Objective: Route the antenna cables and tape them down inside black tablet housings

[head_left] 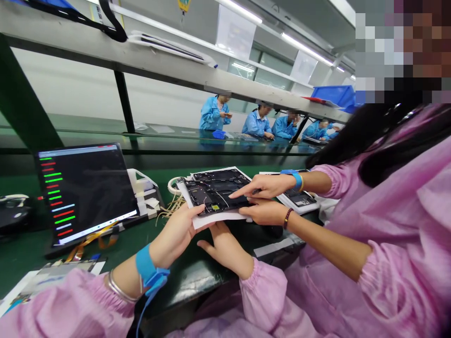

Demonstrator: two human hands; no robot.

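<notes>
A black laptop casing (200, 192), with small fittings, thin white wires and a yellow-green label, lies on white sheets (207, 220) above the bench edge. My left hand (178, 230), with a blue wrist strap, grips its near left corner, thumb on top and fingers below. My right hand (227, 246) supports it from beneath the near edge. Its thumb stands apart and its fingertips are hidden under the sheets. A co-worker's hand (264, 187) points a finger at the casing from the right. That person's other hand (266, 212) holds the casing's right side.
On the left stands a lit screen (91, 192) with coloured bars. Orange flat cables (82, 244) lie below it, and pale cables (174, 206) behind my left hand. More casings (299, 197) lie at the right. The co-worker's pink sleeve (387, 272) is close beside me.
</notes>
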